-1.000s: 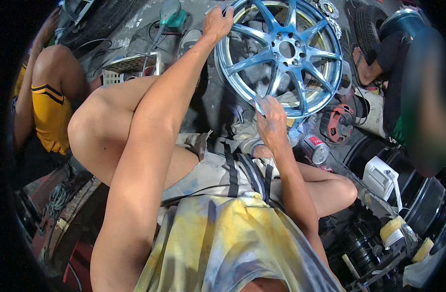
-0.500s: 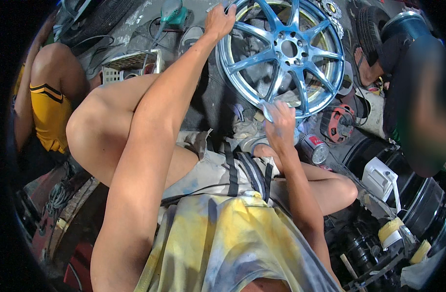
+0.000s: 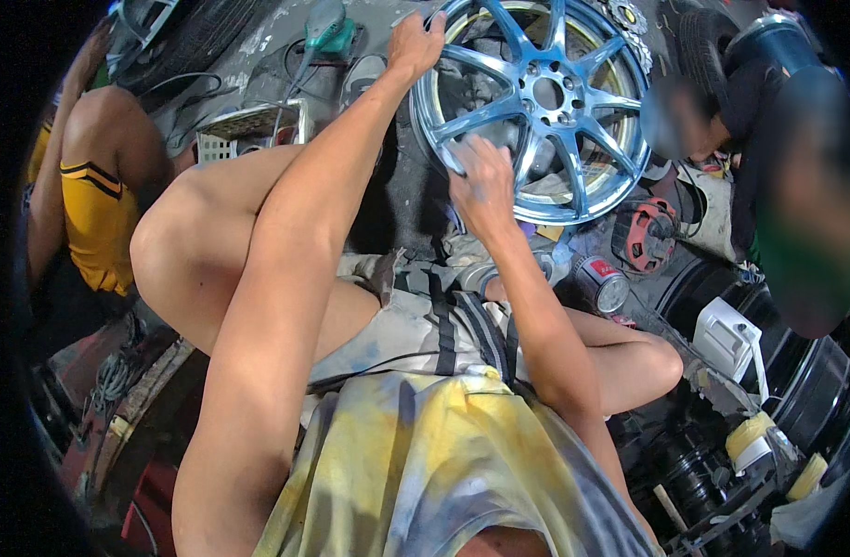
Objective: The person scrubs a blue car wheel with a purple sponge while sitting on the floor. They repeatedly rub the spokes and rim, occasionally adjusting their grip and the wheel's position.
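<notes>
A cluttered workshop floor (image 3: 285, 46) strewn with cables, tyres and tools surrounds a shiny blue multi-spoke alloy wheel rim (image 3: 545, 102) standing upright ahead of the person's knees. The left hand (image 3: 415, 42) has its fingers clenched over the rim's upper left edge, while the right hand (image 3: 480, 181) presses on its lower left spokes, fingers curled around something I cannot make out. Just below the rim lies a small red-labelled metal can (image 3: 603, 283).

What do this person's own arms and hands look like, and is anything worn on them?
Both arms are bare to the shoulder: no sleeves, gloves, watch or bands show. The left hand and right hand are bare too. A sleeveless, paint-stained yellow-and-grey shirt covers the chest below.
</notes>
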A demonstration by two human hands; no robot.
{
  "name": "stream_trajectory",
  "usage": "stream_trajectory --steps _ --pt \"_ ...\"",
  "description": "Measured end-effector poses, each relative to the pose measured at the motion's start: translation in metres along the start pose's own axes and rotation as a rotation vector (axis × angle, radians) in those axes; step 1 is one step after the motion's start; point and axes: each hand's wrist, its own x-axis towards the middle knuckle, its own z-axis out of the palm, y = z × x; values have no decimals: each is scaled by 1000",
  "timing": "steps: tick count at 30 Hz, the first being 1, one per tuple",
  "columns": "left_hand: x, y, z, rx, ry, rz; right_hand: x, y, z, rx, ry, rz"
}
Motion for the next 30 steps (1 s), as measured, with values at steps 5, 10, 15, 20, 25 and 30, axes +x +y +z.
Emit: stream_trajectory --steps 5,10,15,20,25,30 --pt "-6 4 -7 -83 75 210 -33 -4 -20 16 112 42" --pt "-10 10 -12 -77 22 171 -10 -11 -5 -77 27 273" --pt "-10 15 -15 20 51 125 11 -14 -5 -81 -36 268" --pt "-11 15 -16 42 -12 89 14 -15 -12 -44 -77 236" --pt "-7 10 -12 -28 11 143 -5 0 -3 53 -39 252" --pt "-1 3 -8 10 29 150 -96 54 -107 58 -156 203"
